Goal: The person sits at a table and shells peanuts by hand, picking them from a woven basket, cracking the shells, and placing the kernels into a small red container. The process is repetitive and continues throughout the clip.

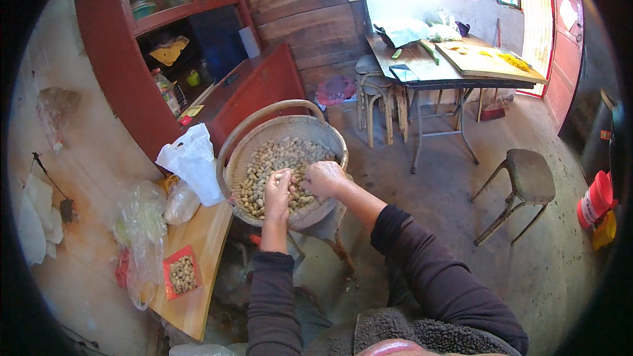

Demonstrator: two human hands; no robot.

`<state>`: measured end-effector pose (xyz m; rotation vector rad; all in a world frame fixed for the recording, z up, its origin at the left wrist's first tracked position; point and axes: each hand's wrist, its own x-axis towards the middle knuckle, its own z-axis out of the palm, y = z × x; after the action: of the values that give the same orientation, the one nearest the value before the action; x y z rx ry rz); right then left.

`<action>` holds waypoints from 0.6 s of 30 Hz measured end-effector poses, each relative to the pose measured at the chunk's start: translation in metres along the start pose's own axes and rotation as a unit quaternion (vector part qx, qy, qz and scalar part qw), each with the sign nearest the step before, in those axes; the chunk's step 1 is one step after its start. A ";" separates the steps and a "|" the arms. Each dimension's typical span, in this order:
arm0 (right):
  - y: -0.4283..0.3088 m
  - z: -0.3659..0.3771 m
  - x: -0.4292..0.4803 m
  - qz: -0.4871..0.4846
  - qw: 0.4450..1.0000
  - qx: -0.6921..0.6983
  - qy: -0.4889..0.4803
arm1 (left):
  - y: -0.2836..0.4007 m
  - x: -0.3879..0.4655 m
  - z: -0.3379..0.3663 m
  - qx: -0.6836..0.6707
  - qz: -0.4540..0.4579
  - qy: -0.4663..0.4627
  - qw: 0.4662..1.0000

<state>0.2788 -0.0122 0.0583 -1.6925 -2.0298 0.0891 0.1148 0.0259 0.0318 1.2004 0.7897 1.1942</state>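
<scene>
A large woven basket (341,146) with an arched handle (242,126) holds a heap of unshelled peanuts (272,155). Over the near side of the heap is my left hand (278,195), thumb up and fingers curled; whether a peanut sits in its grip is hard to make out. To its right my right hand (324,178) is bent down at the wrist over the peanuts, blurred, with its fingertips partly hidden. A small gap parts the two hands. The basket rests on a stool (341,222), mostly hidden beneath it.
Left of the basket, a wooden board table (198,262) carries a red paper box (168,272) of peanuts and plastic bags (148,222). A white bag (193,163) leans near the basket. A red cabinet (267,79) stands behind. To the right are a stool (531,173) and a folding table (410,57).
</scene>
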 end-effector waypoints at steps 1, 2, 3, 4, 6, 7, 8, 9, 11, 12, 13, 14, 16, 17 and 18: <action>-0.001 0.000 0.000 -0.002 1.000 -0.001 -0.005 | 0.000 0.000 0.000 0.007 0.011 -0.001 1.000; -0.001 -0.002 0.000 0.007 1.000 -0.006 -0.024 | 0.000 0.000 0.000 0.009 0.012 -0.001 1.000; -0.002 -0.003 0.001 0.016 0.999 -0.010 -0.043 | 0.000 0.000 0.000 0.008 0.005 0.004 1.000; -0.002 -0.004 0.001 0.016 0.999 -0.014 -0.042 | 0.000 0.000 0.001 0.016 0.013 0.002 1.000; -0.003 -0.005 0.001 0.018 0.999 -0.024 -0.046 | 0.000 0.000 0.001 0.022 0.003 0.012 1.000; -0.003 -0.005 0.001 0.014 0.999 -0.021 -0.039 | 0.000 0.000 0.001 0.024 0.015 0.009 1.000; -0.003 -0.005 0.001 0.012 0.999 -0.021 -0.039 | -0.001 0.000 0.001 0.023 0.016 0.011 1.000; -0.003 -0.005 0.001 0.021 0.998 -0.021 -0.048 | -0.003 0.000 0.000 0.024 0.016 0.013 1.000; -0.004 -0.004 0.000 0.014 0.999 -0.020 -0.041 | -0.004 0.000 -0.001 0.032 0.015 0.011 0.999; -0.004 -0.004 0.001 0.013 0.999 -0.022 -0.039 | -0.004 0.001 -0.001 0.034 0.018 0.009 0.999; -0.004 -0.004 0.001 0.013 0.999 -0.022 -0.036 | -0.003 0.002 -0.001 0.029 0.012 0.010 0.999; -0.003 -0.004 0.002 0.013 0.999 -0.021 -0.034 | -0.003 0.002 0.000 0.025 0.011 0.008 1.000; -0.001 -0.002 0.004 0.021 0.999 -0.027 -0.036 | 0.000 0.001 0.005 0.033 0.054 0.038 0.997; 0.001 -0.001 0.006 0.027 0.998 -0.032 -0.047 | 0.003 -0.001 0.007 0.031 0.053 0.065 0.996; 0.002 0.001 0.008 0.038 0.997 -0.031 -0.053 | 0.010 -0.002 0.007 0.020 0.053 0.065 0.996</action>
<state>0.2796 -0.0041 0.0590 -1.8390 -2.0637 0.1459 0.1187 0.0211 0.0427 1.2194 0.8588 1.3587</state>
